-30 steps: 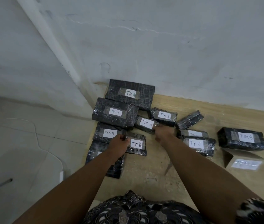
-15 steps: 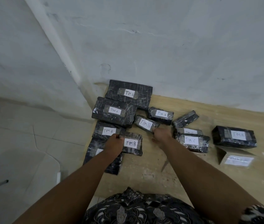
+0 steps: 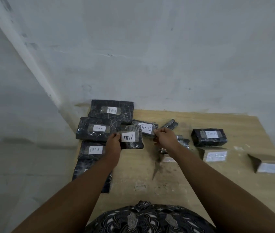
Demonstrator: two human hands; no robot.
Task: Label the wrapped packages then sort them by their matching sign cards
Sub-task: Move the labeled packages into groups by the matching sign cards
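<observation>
Single view. A wide-angle head camera looks forward and steeply down over the person's patterned shirt at the bottom of the frame. It faces the table's far edge, with the wall beyond and the floor off its left edge. The left hand, gripping the nearer TIM B package, and the right hand, gripping the farther TIM B package, sit mid-frame at arm's length.

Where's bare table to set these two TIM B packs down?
Bare wood lies near you, between the left pile and the sign cards; also a strip behind the lone pack. The left corner is crowded.
</observation>
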